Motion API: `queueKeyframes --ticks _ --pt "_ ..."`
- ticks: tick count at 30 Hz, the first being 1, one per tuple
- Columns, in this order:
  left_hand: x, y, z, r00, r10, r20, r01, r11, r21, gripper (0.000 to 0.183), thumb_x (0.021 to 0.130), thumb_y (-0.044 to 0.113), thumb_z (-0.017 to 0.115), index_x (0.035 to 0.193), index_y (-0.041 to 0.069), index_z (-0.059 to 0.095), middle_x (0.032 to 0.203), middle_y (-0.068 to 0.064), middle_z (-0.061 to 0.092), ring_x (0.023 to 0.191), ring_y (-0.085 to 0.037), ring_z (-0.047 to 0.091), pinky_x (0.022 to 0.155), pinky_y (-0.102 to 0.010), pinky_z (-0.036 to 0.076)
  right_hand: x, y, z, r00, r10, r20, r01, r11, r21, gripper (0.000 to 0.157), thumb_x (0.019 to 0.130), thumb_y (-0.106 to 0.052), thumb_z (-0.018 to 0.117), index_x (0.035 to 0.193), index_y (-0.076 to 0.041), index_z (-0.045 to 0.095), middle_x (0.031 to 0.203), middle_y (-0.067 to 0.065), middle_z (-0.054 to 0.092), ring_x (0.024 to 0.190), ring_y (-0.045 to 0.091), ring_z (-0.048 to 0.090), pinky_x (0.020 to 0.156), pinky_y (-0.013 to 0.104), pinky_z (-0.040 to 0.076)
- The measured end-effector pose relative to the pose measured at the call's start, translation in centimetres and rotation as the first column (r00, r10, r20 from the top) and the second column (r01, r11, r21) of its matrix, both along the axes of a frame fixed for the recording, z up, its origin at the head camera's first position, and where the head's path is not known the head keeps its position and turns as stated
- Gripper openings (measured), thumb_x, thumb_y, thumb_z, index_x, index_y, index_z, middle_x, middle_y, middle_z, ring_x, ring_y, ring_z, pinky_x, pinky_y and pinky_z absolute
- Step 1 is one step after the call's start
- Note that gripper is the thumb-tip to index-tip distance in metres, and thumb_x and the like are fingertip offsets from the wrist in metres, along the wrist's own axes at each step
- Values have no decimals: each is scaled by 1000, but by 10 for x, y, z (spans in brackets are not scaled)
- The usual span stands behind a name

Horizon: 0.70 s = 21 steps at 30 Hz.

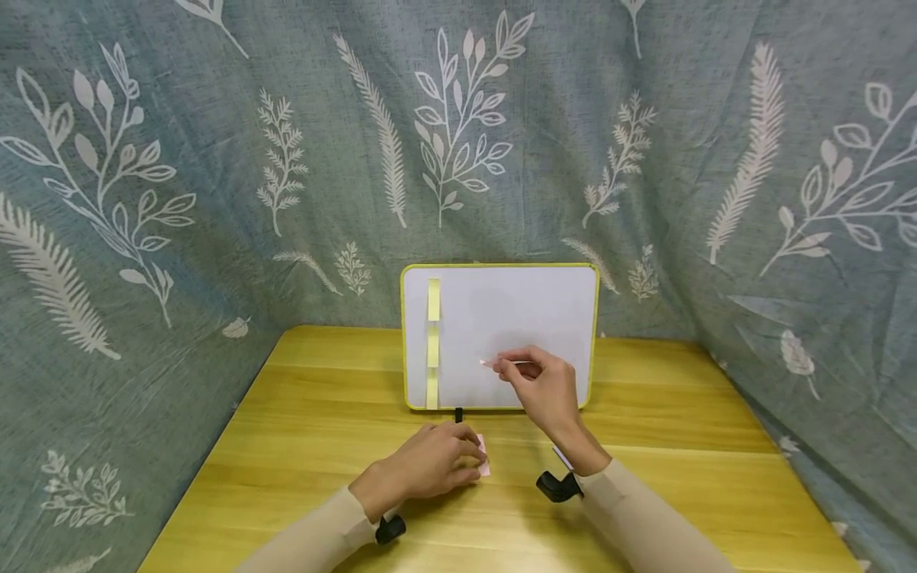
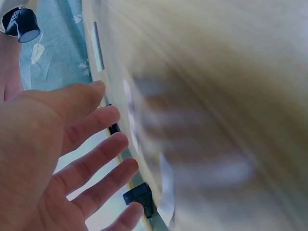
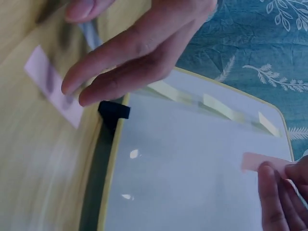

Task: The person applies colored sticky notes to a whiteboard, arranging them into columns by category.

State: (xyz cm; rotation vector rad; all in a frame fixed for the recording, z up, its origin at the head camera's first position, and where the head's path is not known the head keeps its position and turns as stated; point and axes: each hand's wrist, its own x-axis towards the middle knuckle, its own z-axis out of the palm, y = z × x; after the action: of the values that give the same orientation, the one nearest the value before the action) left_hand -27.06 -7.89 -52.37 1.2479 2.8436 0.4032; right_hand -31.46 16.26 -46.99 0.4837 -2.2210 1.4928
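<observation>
My right hand (image 1: 550,391) pinches a pink paper strip (image 3: 255,161) between thumb and fingers, in front of a whiteboard (image 1: 516,306) with a yellow rim. Three pale yellow paper strips (image 1: 433,347) run down the board's left side in a column. Low over the table, my left hand (image 1: 435,460) has loosely bent fingers and holds nothing visible. Beside its fingertips a second pink strip (image 3: 53,89) lies on the wood; the fingers partly cover it in the head view. The left wrist view shows those fingers (image 2: 101,163) spread apart.
The board stands upright on black feet (image 3: 113,111) on a wooden table (image 1: 322,374). A pale strip (image 2: 166,190) shows near the left hand, and another (image 2: 98,47) lies farther off. Patterned blue-green cloth (image 1: 301,159) surrounds the table's back and sides.
</observation>
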Motion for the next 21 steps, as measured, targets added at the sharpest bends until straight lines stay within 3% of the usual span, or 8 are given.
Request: queueKeyframes --ticks 5,10,14,21 --pt "-8 -4 9 999 2 -53 3 994 110 23 115 32 78 132 21 89 139 2 81 129 -18 77 110 -44 66 -5 -8 5 996 33 -89 -42 994 -104 11 109 -7 83 118 -3 87 115 17 90 103 41 89 89 22 70" --pt "-20 -12 28 990 34 -133 3 963 268 20 113 24 81 128 15 90 127 -1 84 113 -20 83 97 -37 69 -11 -14 6 986 -14 -166 -2 996 -92 12 107 -8 85 118 -7 90 117 11 91 102 33 90 89 18 69" --pt "-35 -20 48 974 85 -209 5 917 398 17 112 20 82 126 13 90 124 -3 85 111 -22 83 95 -38 70 -19 -19 9 972 -33 -231 15 997 -81 13 108 -9 85 119 -6 91 118 10 91 101 31 91 90 15 67" --pt "-70 -36 79 919 245 -310 -20 813 582 15 110 16 83 122 11 90 119 -7 83 110 -28 82 91 -44 70 -37 -28 14 948 -54 -315 24 995 -98 13 108 -8 85 119 -4 91 120 12 91 100 33 90 94 13 65"
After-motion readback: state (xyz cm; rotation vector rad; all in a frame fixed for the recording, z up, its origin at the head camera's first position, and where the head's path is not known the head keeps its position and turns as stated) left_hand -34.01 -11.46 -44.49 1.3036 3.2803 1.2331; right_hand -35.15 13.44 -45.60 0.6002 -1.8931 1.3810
